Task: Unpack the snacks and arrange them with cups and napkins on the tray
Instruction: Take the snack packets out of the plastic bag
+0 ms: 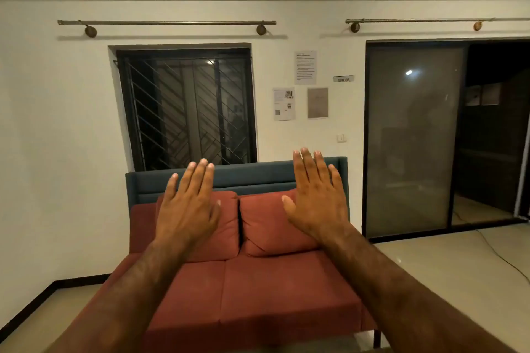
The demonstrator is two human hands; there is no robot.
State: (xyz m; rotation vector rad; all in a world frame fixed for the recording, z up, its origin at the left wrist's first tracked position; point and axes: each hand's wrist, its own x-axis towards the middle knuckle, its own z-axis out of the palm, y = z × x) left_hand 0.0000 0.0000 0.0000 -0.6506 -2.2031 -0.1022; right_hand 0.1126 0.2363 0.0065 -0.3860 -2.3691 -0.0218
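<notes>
With my left hand [187, 209] and right hand [317, 203] spread flat, holding nothing, above the rust-red fabric sofa [258, 289], I'd look down for the snacks first.

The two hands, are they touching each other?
Apart. The head view shows the left hand and right hand raised, sofa cushions visible between them.
</notes>
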